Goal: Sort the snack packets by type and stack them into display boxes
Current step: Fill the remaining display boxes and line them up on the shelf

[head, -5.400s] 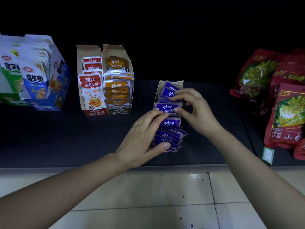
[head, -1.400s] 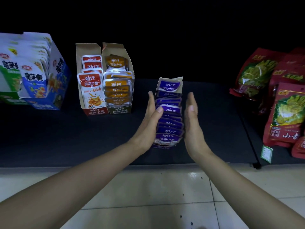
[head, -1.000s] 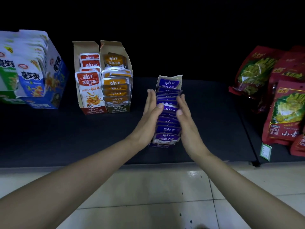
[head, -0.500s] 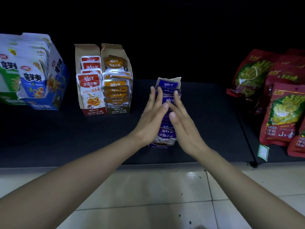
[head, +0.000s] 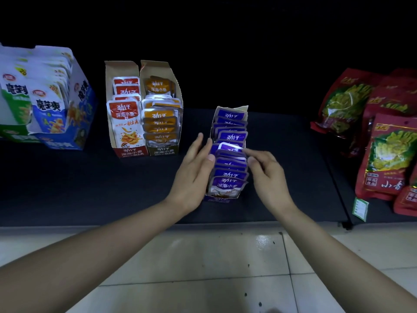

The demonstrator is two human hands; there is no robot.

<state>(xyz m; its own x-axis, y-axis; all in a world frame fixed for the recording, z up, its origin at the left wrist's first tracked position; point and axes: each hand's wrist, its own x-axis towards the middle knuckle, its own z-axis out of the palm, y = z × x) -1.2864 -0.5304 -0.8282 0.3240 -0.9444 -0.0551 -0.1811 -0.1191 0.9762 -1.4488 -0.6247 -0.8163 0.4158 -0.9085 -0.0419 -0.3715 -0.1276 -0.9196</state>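
Right hand (head: 268, 177) pinching purple packets (head: 232, 137), red bags (head: 388, 154) nearby

Left hand (head: 194, 170) flat against the purple packets (head: 230, 163) in their box (head: 220, 199); right hand (head: 267, 175) pinches one packet's corner.

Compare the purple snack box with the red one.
The purple box stands alone; the red box touches the orange box. The left hand touches the purple box, the right hand pinches its purple packet; the red box is untouched. Both are narrow cardboard trays holding a packet row.
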